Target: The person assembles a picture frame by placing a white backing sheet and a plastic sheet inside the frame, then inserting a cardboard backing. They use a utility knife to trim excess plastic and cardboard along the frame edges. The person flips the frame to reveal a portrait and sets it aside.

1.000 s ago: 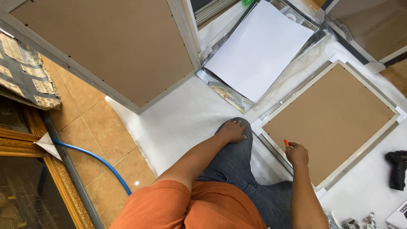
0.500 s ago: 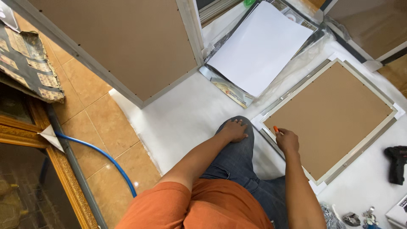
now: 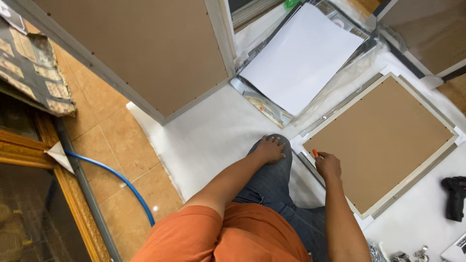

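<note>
Now our left hand (image 3: pixel 270 149) still rests flat and open on our knee, while our right hand (image 3: pixel 328 166) has slid up to the near corner of the brown-backed frame (image 3: pixel 383 140), its grip closed around a small orange tool (image 3: pixel 315 153). Beyond, a white sheet (image 3: pixel 303 58) lies on clear plastic wrapping (image 3: pixel 340 80). A black drill (image 3: pixel 455 196) lies off right

A blue hose (image 3: pixel 114 177) curves over the tan tiled floor (image 3: pixel 121 140) beside a gilded wooden frame (image 3: pixel 73 204). A white paper sheet (image 3: pixel 301 58) lies on white padding (image 3: pixel 213 136); a black power drill (image 3: pixel 455 198) rests far right.
</note>
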